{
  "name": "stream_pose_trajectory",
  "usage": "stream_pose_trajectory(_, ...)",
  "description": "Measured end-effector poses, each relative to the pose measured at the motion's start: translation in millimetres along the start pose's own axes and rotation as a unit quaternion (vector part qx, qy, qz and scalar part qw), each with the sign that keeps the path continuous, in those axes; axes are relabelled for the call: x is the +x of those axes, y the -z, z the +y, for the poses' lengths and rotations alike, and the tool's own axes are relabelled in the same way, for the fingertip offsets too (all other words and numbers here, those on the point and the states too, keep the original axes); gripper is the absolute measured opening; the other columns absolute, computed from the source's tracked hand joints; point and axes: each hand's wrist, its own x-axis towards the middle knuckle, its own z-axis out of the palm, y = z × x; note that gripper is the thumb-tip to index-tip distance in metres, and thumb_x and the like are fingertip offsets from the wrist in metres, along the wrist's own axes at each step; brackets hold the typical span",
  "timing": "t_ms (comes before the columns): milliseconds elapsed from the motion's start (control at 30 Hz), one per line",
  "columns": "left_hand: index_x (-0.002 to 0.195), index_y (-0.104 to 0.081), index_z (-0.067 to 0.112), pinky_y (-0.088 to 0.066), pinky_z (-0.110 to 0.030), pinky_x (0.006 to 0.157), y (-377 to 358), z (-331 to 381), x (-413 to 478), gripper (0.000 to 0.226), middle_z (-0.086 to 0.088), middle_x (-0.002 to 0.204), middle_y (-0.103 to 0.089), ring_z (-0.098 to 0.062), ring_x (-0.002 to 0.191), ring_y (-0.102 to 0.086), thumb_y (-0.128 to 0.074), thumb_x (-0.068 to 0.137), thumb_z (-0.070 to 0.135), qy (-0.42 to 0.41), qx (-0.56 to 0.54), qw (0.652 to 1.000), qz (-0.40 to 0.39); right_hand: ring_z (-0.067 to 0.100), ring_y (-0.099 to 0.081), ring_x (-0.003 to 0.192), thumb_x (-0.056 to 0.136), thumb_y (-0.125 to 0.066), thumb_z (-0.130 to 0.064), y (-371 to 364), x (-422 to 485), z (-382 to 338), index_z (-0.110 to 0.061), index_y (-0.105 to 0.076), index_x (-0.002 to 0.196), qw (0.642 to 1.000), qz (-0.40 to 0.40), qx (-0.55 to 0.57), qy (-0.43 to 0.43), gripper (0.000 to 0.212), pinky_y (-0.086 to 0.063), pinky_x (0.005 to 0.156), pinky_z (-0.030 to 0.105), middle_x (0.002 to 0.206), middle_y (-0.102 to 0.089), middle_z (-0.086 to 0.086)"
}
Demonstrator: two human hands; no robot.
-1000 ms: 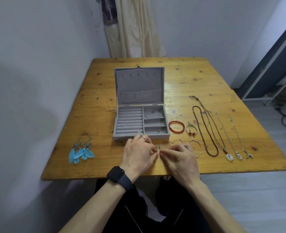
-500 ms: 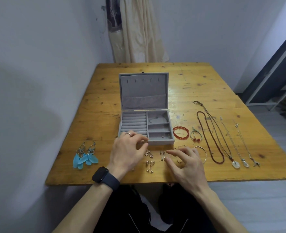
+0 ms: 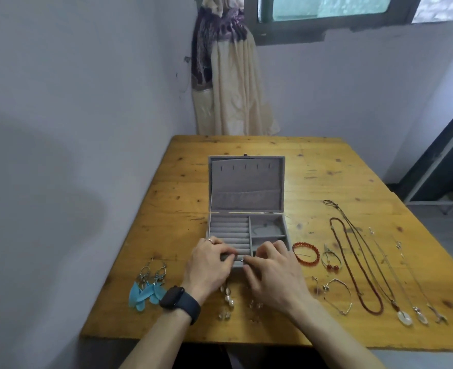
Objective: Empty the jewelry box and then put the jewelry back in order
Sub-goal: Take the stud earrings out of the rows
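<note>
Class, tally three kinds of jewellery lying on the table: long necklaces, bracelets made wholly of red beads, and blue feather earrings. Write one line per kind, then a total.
Long necklaces: 4
Red bead bracelets: 1
Blue feather earrings: 2
Total: 7

Count: 1 jewelry box (image 3: 246, 187), 4 necklaces (image 3: 404, 318), 2 blue feather earrings (image 3: 147, 294), 1 red bead bracelet (image 3: 304, 244), 1 table (image 3: 246, 147).
</note>
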Motion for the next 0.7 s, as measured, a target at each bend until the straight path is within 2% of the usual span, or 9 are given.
stream_pose_trajectory(100, 0.106, -0.076, 0.035, -0.043, -0.023, 0.085, 1.3, 0.1, 2.2, 0.02, 0.015, 0.105, -0.059, -0.006, 0.102, -0.047, -0.062, 0.093, 0.04, 0.004, -0.006, 1.0, -0.001, 0.011, -0.039, 0.097, 0.095, -0.042, -0.056, 1.4, 2.4, -0.8, -0.033, -0.075, 0.108, 1.0, 0.02, 0.009, -0.003, 0.042, -0.046, 0.083, 0.032, 0.101, -0.057, -0.011)
stream_pose_trajectory(200, 0.097, -0.079, 0.034, -0.05, -0.024, 0.082, 6.9, 0.2, 9.7, 0.015, 0.018, 0.094, -0.06, -0.005, 0.095, -0.055, -0.07, 0.086, 0.041, 0.004, -0.023, 0.999, -0.022, 0.011, -0.04, 0.101, 0.096, -0.049, -0.053, 6.5, 12.0, -3.3, -0.031, -0.075, 0.11, 0.998, -0.005, 0.052, -0.045, 0.036, -0.043, 0.086, 0.03, 0.105, -0.058, -0.009)
stream_pose_trajectory(300, 0.091, -0.079, 0.035, -0.055, -0.027, 0.077, 15.6, 3.4, 19.4, 0.014, 0.016, 0.093, -0.064, -0.004, 0.086, -0.059, -0.076, 0.08, 0.042, 0.005, -0.02, 0.998, -0.066, 0.013, -0.041, 0.106, 0.093, -0.057, -0.052, 12.4, 24.9, -6.6, -0.029, -0.076, 0.104, 0.991, -0.042, 0.082, -0.099, 0.033, -0.044, 0.089, 0.031, 0.11, -0.058, -0.007)
stream_pose_trajectory(433, 0.096, -0.079, 0.033, -0.042, -0.017, 0.063, 22.9, 9.2, 26.2, 0.018, 0.015, 0.085, -0.06, -0.001, 0.076, -0.054, -0.076, 0.082, 0.044, -0.009, 0.023, 0.994, -0.106, 0.017, -0.045, 0.106, 0.087, -0.064, -0.05, 13.6, 40.3, -11.1, -0.024, -0.076, 0.095, 0.987, -0.079, 0.057, -0.125, 0.03, -0.05, 0.086, 0.036, 0.11, -0.06, -0.004)
stream_pose_trajectory(633, 0.097, -0.078, 0.034, -0.045, -0.021, 0.064, 23.3, 11.7, 26.0, 0.023, 0.012, 0.095, -0.066, -0.005, 0.081, -0.057, -0.075, 0.081, 0.051, -0.01, 0.044, 0.993, -0.105, 0.019, -0.045, 0.111, 0.084, -0.069, -0.051, 12.5, 48.6, -14.3, -0.017, -0.076, 0.098, 0.986, -0.089, 0.041, -0.132, 0.037, -0.05, 0.086, 0.036, 0.112, -0.06, -0.002)
stream_pose_trajectory(700, 0.098, -0.078, 0.036, -0.045, -0.021, 0.063, 23.6, 11.8, 25.0, 0.024, 0.012, 0.099, -0.066, -0.007, 0.082, -0.058, -0.075, 0.081, 0.053, -0.014, 0.052, 0.994, -0.1, 0.017, -0.045, 0.109, 0.083, -0.069, -0.051, 14.3, 46.0, -14.1, -0.018, -0.077, 0.094, 0.986, -0.085, 0.067, -0.127, 0.036, -0.049, 0.084, 0.033, 0.109, -0.059, -0.003)
